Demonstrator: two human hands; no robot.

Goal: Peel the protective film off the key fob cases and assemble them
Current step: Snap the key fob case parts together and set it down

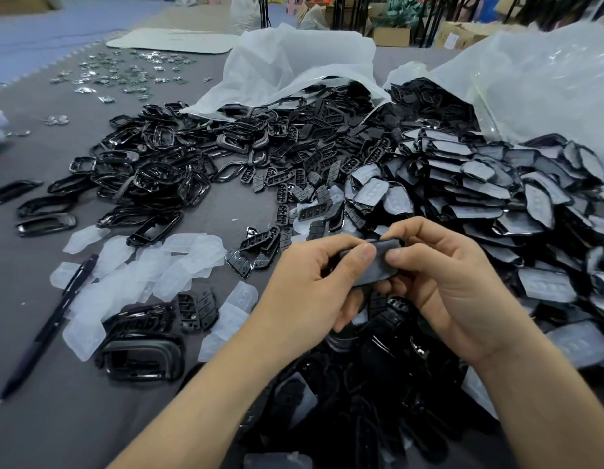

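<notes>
- While both hands meet low at centre, above a dark heap [361, 407] of parts, one case [375, 269] is held between them, clear of the mat [57, 418].
- Left hand [304, 292]: thumb on the case's upper face, fingers curled beneath, pinching its left end.
- Right hand [442, 282]: thumb and forefinger pinch the right end; the other fingers curl under.
- The held case is dark and oblong, with a dull grey sheen on the upper face (film or bare plastic, cannot tell).
- Right of the hands: a large pile of cases [496, 184] under cloudy film, spilling from a clear bag [530, 79].
- Centre back: a white bag [294, 62], mouth open, with black parts spilling out of it.
- Centre: loose pads [287, 177] with button holes; a few near the hands carry small marks, too blurred to read.
- Left of centre: glossy black frames [152, 164] in a wide scatter.
- Near left: a stack [141, 357] of more frames, just beside the left forearm.
- Near left, behind the stack: peeled films [124, 265], translucent, overlapping on the mat.
- Pen [50, 326]: dark, lying diagonally at the left edge of the films, touching some.
- Far left: small silvery pieces [118, 72], scattered, with a pale board [172, 40] beyond them.
- Back edge: boxes [392, 35] of brown card; any print on them is not legible.
</notes>
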